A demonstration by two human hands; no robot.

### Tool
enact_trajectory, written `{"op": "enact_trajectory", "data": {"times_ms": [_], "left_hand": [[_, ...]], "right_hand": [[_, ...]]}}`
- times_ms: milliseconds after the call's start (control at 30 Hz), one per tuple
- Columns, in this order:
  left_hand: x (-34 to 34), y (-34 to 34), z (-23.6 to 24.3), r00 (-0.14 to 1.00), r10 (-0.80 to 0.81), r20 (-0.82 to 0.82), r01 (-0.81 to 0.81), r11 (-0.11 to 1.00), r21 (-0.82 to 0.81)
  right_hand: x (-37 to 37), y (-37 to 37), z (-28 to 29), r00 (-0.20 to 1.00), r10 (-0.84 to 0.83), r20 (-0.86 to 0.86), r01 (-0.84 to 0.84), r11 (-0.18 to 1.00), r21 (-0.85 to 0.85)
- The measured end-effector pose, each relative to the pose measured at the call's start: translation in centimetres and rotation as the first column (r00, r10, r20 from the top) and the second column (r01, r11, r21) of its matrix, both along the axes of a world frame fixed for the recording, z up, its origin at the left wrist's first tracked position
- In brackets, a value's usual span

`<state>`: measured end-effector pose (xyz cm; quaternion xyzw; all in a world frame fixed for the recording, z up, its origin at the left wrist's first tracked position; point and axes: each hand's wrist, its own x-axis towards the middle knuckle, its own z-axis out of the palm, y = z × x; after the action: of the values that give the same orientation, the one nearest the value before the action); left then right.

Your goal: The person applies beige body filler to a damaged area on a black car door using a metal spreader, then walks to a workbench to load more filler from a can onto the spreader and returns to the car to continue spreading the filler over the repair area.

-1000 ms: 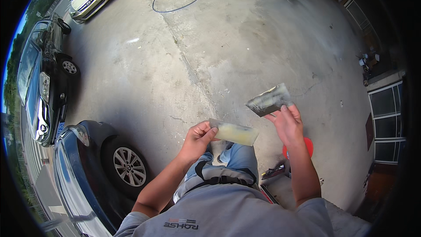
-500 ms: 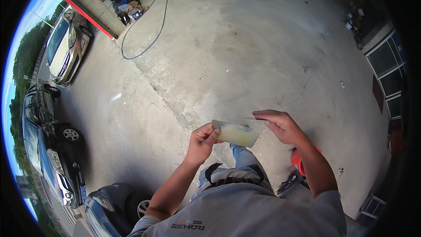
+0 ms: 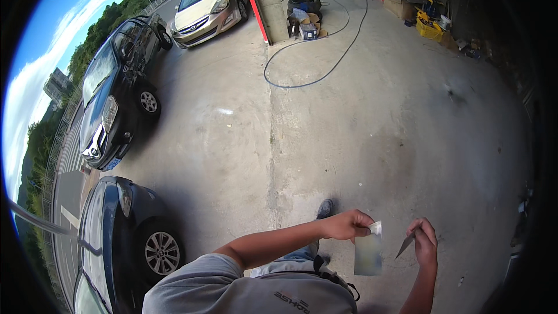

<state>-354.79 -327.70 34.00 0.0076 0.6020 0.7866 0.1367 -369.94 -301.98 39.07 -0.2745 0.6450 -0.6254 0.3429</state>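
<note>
My left hand (image 3: 350, 224) is closed on the upper end of a flat rectangular plate (image 3: 367, 256), which hangs down from the fingers. The plate is grey-green with a paler, yellowish smear over its face, and its top corner looks whitish. To the right of it, my right hand (image 3: 426, 237) pinches a thin, dark, flat scraper blade (image 3: 405, 246) that points down and toward the plate. A gap separates blade and plate. The fingertips of both hands are partly hidden.
A dark car (image 3: 110, 227) stands close at my left, with a dark pickup (image 3: 122, 81) and a light-coloured car (image 3: 203, 6) beyond. A blue hose (image 3: 302, 86) loops across the concrete floor. Boxes (image 3: 308, 31) lie by a pillar (image 3: 272, 6); a yellow basket (image 3: 429, 29) sits far right.
My view has swung left, bringing more of the cars and street in. The plate has turned from lying crosswise to hanging down, and the right hand has moved away from its edge.
</note>
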Motion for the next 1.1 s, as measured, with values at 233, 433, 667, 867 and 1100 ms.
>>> {"op": "enact_trajectory", "data": {"times_ms": [233, 433, 667, 867, 1100], "left_hand": [[-17.6, -5.0, 0.6, 0.978, -0.099, -0.183, 0.089, 0.994, -0.062], [-29.3, -8.5, 2.6, 0.986, -0.158, 0.047, 0.157, 0.987, 0.010], [-45.4, -7.4, 2.3, 0.985, -0.012, 0.170, -0.009, 0.993, 0.120], [-63.2, 1.2, -0.1, 0.964, 0.090, 0.251, -0.144, 0.968, 0.205], [-79.3, 17.7, -1.1, 0.971, 0.041, -0.235, -0.147, 0.879, -0.454]], "right_hand": [[-15.6, -10.2, -0.1, 0.969, 0.168, -0.181, -0.139, 0.976, 0.166], [-27.6, -12.5, -0.5, 0.991, -0.009, 0.136, 0.053, 0.944, -0.327], [-41.4, -5.0, -7.2, 0.932, -0.298, -0.208, 0.307, 0.952, 0.011], [-51.7, 9.7, -11.3, 0.437, -0.737, 0.516, 0.899, 0.362, -0.246], [-60.8, 15.9, -5.2, 0.224, -0.728, -0.648, 0.908, 0.398, -0.133]]}}
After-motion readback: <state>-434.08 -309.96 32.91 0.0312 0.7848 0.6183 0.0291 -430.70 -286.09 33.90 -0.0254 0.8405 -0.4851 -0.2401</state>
